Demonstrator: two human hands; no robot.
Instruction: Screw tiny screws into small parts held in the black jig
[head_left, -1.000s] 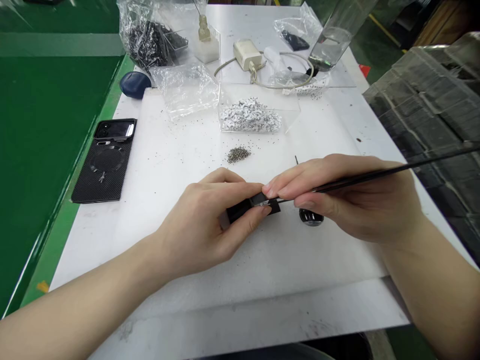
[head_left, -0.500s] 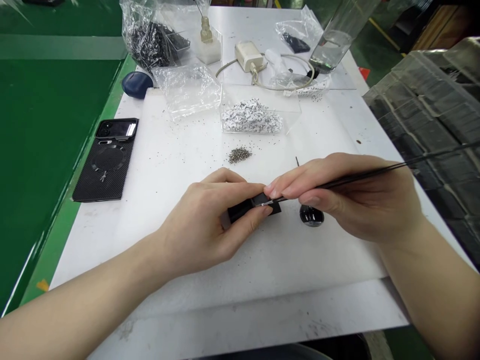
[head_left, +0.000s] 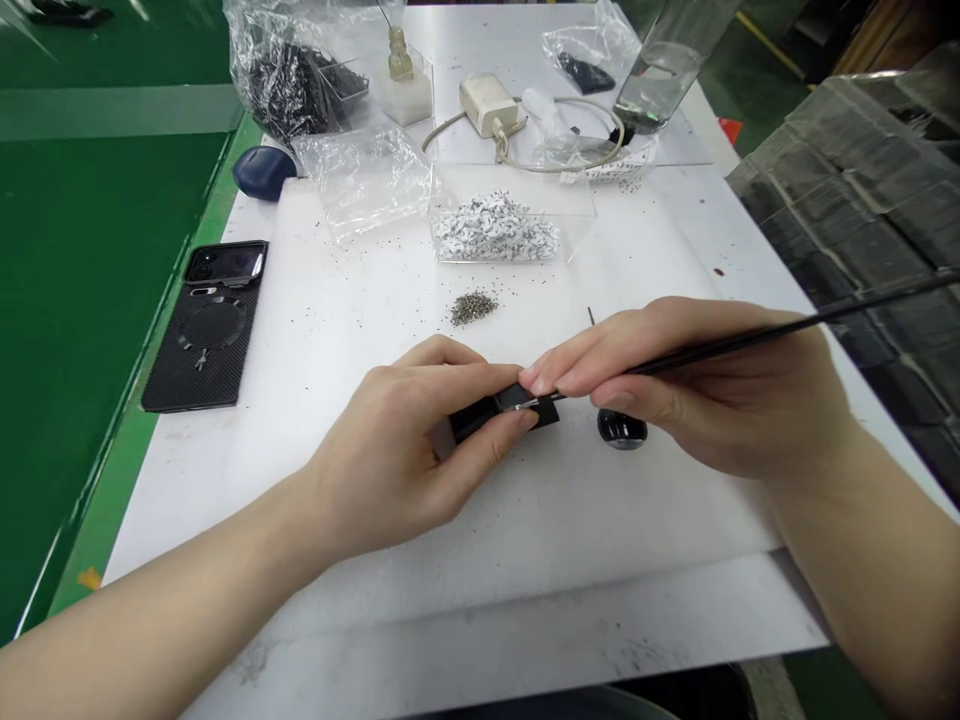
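Near the middle of the white mat, my left hand [head_left: 409, 445] pinches a small black block-like part [head_left: 471, 417] between thumb and fingers. My right hand [head_left: 697, 385] grips a long, thin black tool [head_left: 720, 343] like a pen. Its narrow, pale metallic tip touches or nearly touches the top of the block, between my left fingertips; its kind does not show clearly. My right fingertips rest by the block's far edge. Below my right hand sits a glossy black rounded knob [head_left: 622, 429]. A thin dark shaft [head_left: 591, 316] sticks out beyond the hand, the stretch between them hidden.
A pile of tiny metal screws [head_left: 473, 307] lies before a clear tray [head_left: 504, 262] of small white parts. Behind are a charger [head_left: 487, 104], plastic bags [head_left: 364, 185] and a clear container [head_left: 667, 75]. A phone [head_left: 225, 264] and a blue mouse [head_left: 264, 173] lie left.
The whole view has shifted slightly. Both hands keep their hold, and the thin tool's tip stays at the black block with hardly any visible movement.
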